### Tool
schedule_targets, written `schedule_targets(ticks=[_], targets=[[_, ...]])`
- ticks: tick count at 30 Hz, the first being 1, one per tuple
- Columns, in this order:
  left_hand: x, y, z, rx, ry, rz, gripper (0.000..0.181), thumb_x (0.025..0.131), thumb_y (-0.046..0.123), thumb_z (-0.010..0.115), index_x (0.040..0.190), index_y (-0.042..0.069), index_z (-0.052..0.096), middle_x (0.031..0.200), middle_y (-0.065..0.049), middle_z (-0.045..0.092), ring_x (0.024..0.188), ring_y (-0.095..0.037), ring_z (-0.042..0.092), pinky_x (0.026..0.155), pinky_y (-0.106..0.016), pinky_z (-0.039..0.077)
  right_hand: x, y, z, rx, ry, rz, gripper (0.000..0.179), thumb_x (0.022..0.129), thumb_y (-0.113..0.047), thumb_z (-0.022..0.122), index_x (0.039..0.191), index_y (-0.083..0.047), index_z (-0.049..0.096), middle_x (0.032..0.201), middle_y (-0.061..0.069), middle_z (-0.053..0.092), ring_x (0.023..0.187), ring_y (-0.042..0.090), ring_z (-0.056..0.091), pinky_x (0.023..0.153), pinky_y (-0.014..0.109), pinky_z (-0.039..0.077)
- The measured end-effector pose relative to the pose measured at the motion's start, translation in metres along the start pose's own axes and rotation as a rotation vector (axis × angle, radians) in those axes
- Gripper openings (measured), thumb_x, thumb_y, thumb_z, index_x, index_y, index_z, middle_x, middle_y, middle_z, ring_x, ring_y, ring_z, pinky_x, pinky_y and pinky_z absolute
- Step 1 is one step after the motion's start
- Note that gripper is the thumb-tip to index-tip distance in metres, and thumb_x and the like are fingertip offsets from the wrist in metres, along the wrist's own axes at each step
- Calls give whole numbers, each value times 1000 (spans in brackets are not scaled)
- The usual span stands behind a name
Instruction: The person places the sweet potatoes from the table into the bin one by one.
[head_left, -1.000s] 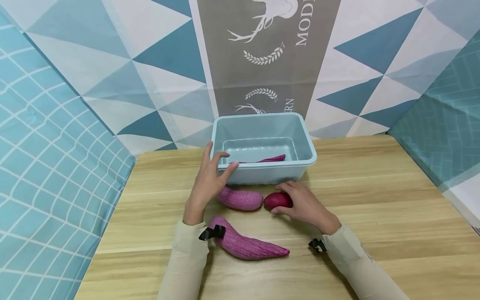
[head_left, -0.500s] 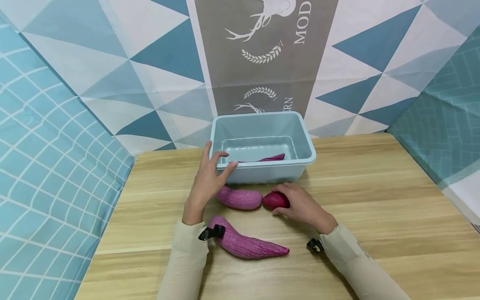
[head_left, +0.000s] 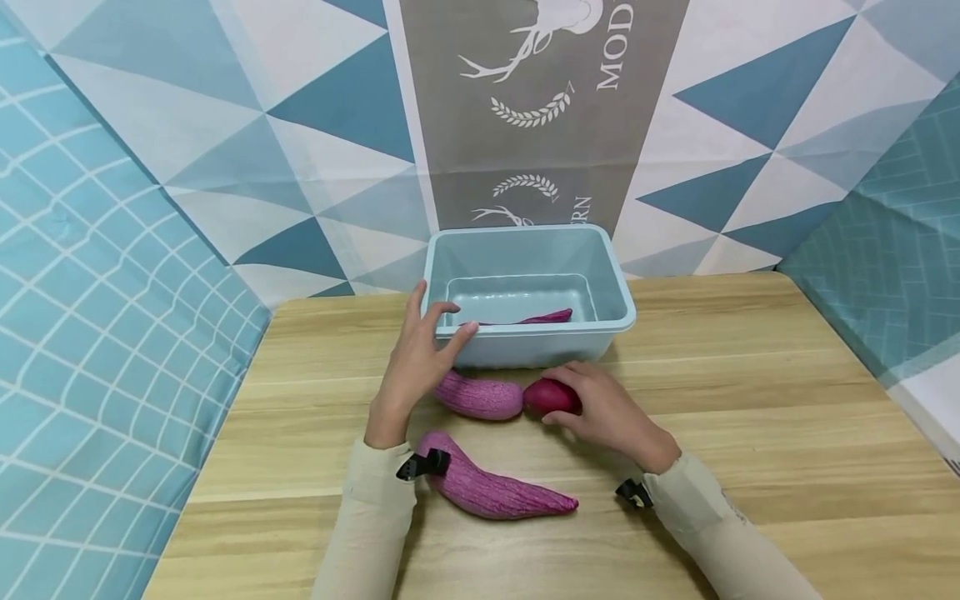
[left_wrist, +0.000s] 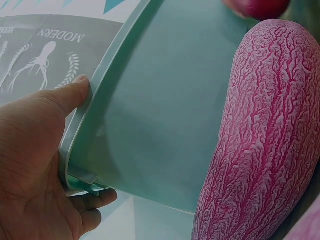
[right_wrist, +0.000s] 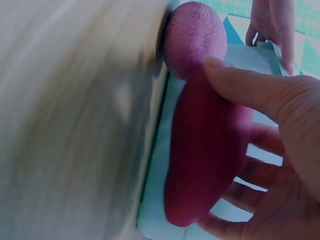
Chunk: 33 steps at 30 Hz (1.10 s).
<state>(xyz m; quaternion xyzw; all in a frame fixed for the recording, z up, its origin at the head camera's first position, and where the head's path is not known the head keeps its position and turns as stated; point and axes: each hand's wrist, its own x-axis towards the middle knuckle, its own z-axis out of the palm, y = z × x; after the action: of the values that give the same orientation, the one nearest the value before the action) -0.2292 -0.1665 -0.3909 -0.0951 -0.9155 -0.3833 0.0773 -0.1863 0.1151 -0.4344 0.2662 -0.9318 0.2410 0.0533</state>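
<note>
One apparent pickup: right hand clasps a red tuber, left hand pinches a bin near the tabletop's far edge; lifting seems next.

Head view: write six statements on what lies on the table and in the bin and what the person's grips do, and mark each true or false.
1. The right grip holds the dark red vegetable. True.
2. The left grip is on the tapered pink vegetable. False: the left grip is at the rim of the blue bin.
3. The tapered pink vegetable lies nearer the person than the bin does. True.
4. Its pointed end faces the left of the picture. False: it points right.
5. The blunt pink vegetable lies in front of the bin. True.
6. Nothing shows inside the bin. False: part of a purple piece shows there.
</note>
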Motion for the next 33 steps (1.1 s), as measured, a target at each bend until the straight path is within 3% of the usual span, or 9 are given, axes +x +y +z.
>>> schedule_targets(ticks=[21, 28, 33], targets=[[-1, -1, 3, -6, 1, 9, 48, 97, 58, 56, 128, 21, 57, 172, -9, 3, 154, -41, 25, 113, -65, 37, 2, -23, -29, -54, 95, -107, 57, 81, -40, 84, 130, -18, 66, 120, 5, 67, 110, 23, 61, 87, 40, 53], [-1, 0, 2, -4, 13, 6, 46, 98, 56, 58, 128, 21, 57, 171, -10, 4, 152, -42, 29, 111, -65, 38, 7, -31, -40, -81, 164, -200, 58, 78, -38, 87, 129, -16, 67, 125, 6, 67, 114, 26, 61, 92, 46, 50], [-1, 0, 0, 3, 8, 1, 47, 97, 56, 58, 129, 21, 56, 172, -9, 3, 152, -43, 28, 113, -65, 37, 13, -43, -51, -115, 146, -229, 58, 80, -37, 85, 132, -18, 66, 126, 6, 67, 117, 26, 60, 96, 49, 49]])
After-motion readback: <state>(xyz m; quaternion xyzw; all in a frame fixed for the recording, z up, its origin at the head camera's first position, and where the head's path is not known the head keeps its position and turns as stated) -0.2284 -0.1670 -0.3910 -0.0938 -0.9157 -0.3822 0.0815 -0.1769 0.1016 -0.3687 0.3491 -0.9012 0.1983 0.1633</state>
